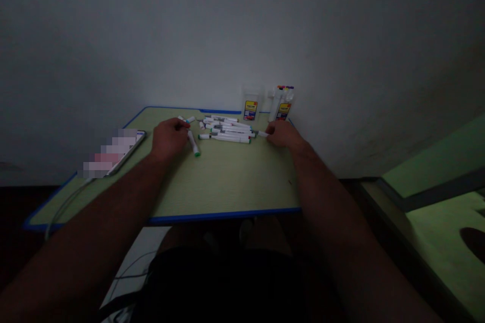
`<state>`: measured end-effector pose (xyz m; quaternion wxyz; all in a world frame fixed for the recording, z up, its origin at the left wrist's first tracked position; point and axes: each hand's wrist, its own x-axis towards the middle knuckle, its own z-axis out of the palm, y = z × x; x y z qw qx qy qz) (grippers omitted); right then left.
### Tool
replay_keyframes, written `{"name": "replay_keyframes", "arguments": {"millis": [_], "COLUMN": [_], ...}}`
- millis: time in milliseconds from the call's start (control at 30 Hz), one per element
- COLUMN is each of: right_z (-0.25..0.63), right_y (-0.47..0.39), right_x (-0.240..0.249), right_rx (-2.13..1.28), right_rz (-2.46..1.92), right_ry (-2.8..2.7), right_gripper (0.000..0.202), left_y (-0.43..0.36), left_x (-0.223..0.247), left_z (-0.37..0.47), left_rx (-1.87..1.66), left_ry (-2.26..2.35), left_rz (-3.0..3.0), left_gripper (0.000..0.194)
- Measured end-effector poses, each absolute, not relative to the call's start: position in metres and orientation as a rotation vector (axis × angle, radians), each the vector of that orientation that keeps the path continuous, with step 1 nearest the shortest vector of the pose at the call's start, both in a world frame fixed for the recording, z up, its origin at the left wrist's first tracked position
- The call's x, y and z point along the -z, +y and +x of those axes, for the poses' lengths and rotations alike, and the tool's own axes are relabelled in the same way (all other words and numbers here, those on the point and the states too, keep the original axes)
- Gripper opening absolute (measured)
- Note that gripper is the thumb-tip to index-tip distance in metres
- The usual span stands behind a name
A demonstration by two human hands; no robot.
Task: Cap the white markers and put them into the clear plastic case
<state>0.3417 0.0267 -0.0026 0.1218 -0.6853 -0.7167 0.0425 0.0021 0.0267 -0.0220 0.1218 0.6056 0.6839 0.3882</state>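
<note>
Several white markers [231,130] lie in a loose pile at the middle of the table, mostly lengthwise from left to right. My left hand [170,137] is at the pile's left side, its fingers closed round a white marker with a red end. Beside those fingers a marker with a green cap [194,144] lies slanted toward me. At the right end of the pile, my right hand [283,134] pinches the end of a white marker [262,133].
A clear case [250,107] with a yellow label stands near the wall. Right of it is another case [282,106] holding markers with coloured caps. A phone [127,150] with a cable lies on the left of the blue-edged table [227,186].
</note>
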Motion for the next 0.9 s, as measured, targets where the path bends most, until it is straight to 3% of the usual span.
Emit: {"name": "replay_keyframes", "arguments": {"millis": [400, 900], "right_z": [0.319, 0.302], "right_y": [0.028, 0.021], "right_x": [0.007, 0.004], "right_rx": [-0.406, -1.068], "right_rz": [-1.632, -1.433], "right_ry": [-1.990, -1.500], "right_gripper": [0.019, 0.008], "left_y": [0.024, 0.018], "left_x": [0.019, 0.014], "left_z": [0.005, 0.010], "left_rx": [-1.098, -1.069], "left_ry": [2.008, 2.016], "left_rz": [1.804, 1.798], "left_gripper": [0.024, 0.024]}}
